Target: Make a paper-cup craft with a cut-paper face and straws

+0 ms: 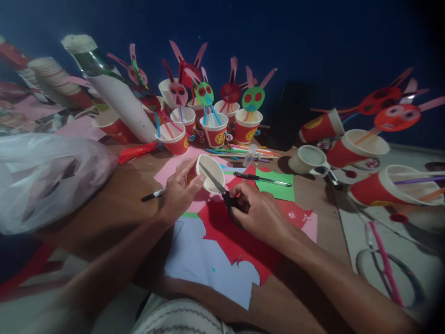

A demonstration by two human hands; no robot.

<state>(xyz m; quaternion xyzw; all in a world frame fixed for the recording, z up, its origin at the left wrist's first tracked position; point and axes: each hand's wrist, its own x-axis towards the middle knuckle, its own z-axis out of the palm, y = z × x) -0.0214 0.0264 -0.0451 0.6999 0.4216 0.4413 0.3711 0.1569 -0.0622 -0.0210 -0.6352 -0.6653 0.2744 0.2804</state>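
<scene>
My left hand (182, 188) is wrapped round a red and white paper cup (212, 172), which is tilted with its mouth toward me and the right. In my right hand (255, 208) are black-handled scissors (227, 200); their blades reach into the mouth of the cup. Beneath both hands lie red paper (225, 232), pink paper (167, 171) and a pale blue sheet (205, 264) with cut edges. A black pen (264, 179) rests across green paper (281, 188), and a black marker (153, 195) is beside my left wrist.
Several cups with paper faces stand behind, including one with a green face (252, 98). A plastic bag (52, 181) and a leaning bottle (118, 102) are at the left. To the right are a white mug (308, 160) and tilted cups (358, 147). Colored straws (239, 152) lie mid-table.
</scene>
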